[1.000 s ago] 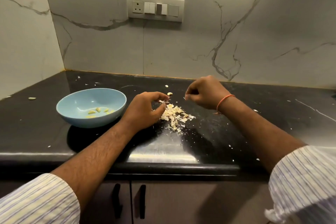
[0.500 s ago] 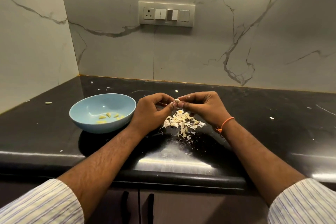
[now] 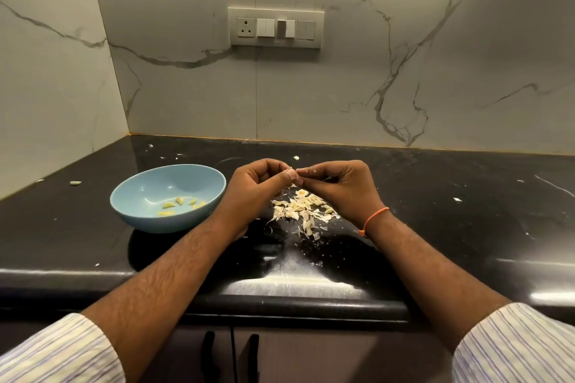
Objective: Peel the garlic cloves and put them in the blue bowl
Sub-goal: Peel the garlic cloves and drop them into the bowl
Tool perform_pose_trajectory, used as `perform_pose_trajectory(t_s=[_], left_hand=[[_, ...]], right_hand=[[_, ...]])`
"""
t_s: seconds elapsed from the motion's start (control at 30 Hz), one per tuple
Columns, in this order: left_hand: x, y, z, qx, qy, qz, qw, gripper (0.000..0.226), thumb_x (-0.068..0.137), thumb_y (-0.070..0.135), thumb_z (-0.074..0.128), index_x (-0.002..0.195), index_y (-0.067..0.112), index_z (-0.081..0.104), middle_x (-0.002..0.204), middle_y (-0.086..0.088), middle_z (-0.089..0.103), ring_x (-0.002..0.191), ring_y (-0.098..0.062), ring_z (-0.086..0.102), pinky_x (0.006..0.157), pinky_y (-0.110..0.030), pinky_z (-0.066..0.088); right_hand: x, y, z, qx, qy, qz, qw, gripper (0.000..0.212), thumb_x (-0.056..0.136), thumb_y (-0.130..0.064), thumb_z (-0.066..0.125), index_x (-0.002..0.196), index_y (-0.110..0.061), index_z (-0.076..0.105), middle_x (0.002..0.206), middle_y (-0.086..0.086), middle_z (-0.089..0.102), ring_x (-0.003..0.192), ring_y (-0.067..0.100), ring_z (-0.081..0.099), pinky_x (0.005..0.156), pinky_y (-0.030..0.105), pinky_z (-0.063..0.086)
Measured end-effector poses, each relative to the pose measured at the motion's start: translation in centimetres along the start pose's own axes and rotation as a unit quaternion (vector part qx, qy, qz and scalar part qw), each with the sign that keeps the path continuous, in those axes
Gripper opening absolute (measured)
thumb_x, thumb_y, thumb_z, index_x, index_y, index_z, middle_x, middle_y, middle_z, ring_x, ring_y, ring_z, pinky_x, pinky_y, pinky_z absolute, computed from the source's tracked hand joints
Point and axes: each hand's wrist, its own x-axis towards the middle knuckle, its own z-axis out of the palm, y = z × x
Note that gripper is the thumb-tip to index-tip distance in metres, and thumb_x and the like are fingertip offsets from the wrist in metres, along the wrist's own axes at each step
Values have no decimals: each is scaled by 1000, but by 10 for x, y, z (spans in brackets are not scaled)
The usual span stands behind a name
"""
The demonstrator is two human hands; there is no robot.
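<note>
Both hands met above the black counter (image 3: 435, 211), fingertips together. The left hand (image 3: 253, 188) and the right hand (image 3: 339, 185) each had fingers curled, and between their thumbs and forefingers they pinched one small pale clove (image 3: 293, 172); most of it was hidden by the fingertips, so whether any skin was left on it could not be told. An orange thread (image 3: 375, 217) ran round the right wrist. Striped sleeves (image 3: 516, 348) were pushed up on both arms.

Just below the hands lay a heap of peels (image 3: 303, 211), white and papery, spread on the counter, with small flakes scattered around it. The bowl (image 3: 149, 214), pale blue, stood left of the left hand, close to its wrist but apart from it. Inside it, on the near part of the floor, lay several peeled yellowish cloves (image 3: 180, 204). One loose clove (image 3: 75, 183) lay far left on the counter near the side wall, and a small white bit (image 3: 296, 158) lay behind the hands.

On the marble wall (image 3: 466, 71) a switch plate (image 3: 276, 27) held one socket and several rocker switches. No brand, label or writing could be read anywhere. Two dark cupboard handles (image 3: 230, 351) showed under the counter edge.
</note>
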Motion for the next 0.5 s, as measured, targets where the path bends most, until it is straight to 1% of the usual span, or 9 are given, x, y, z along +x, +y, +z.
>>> perform_pose_trajectory(t_s=[0.03, 0.1, 0.17, 0.23, 0.3, 0.4, 0.5], left_hand=[[1, -1, 0, 5, 1, 4, 1000, 12, 95, 21, 77, 103, 12, 76, 97, -17, 78, 89, -24, 70, 86, -42, 60], [1, -1, 1, 18, 9, 16, 1000, 15, 95, 21, 76, 106, 12, 75, 97, -14, 79, 90, -24, 74, 83, -37, 61], [1, -1, 1, 39, 4, 33, 999, 22, 95, 20, 77, 115, 13, 73, 100, -7, 80, 93, -21, 78, 81, -31, 64], [1, -1, 0, 79, -13, 58, 995, 28, 93, 23, 78, 120, 14, 74, 103, -2, 81, 93, -19, 79, 82, -30, 64], [0, 0, 0, 114, -17, 86, 990, 28, 92, 27, 79, 117, 15, 78, 99, 2, 82, 91, -16, 79, 82, -31, 64], [-1, 0, 0, 159, 5, 129, 979, 28, 90, 32, 80, 113, 17, 81, 98, 6, 82, 88, -10, 79, 80, -31, 65], [-2, -1, 0, 201, 27, 176, 963, 27, 90, 34, 80, 113, 19, 81, 99, 10, 81, 87, -5, 77, 77, -27, 65]], right_hand=[[0, 0, 0, 13, 4, 13, 1000, 22, 81, -10, 89, 102, -6, 83, 96, 4, 82, 91, 19, 80, 84, 39, 65], [2, 0, -1, 48, 8, 48, 998, 21, 83, -9, 87, 103, -5, 82, 95, 6, 82, 88, 21, 79, 81, 39, 65], [3, -1, -2, 73, 1, 78, 994, 20, 85, -10, 85, 104, -5, 81, 94, 9, 82, 85, 20, 78, 77, 33, 64], [2, -2, -3, 73, -13, 91, 993, 18, 87, -11, 83, 104, -5, 81, 94, 9, 81, 84, 16, 77, 74, 27, 61], [2, -1, -2, 49, -21, 90, 995, 17, 90, -14, 82, 105, -6, 81, 93, 7, 81, 83, 12, 76, 74, 23, 59], [2, 1, 0, 7, -22, 79, 997, 13, 92, -18, 80, 104, -12, 81, 90, 4, 81, 80, 11, 75, 74, 27, 60], [2, 0, 1, 10, -22, 89, 996, 9, 93, -17, 80, 101, -14, 81, 87, 5, 80, 77, 10, 74, 72, 28, 59]])
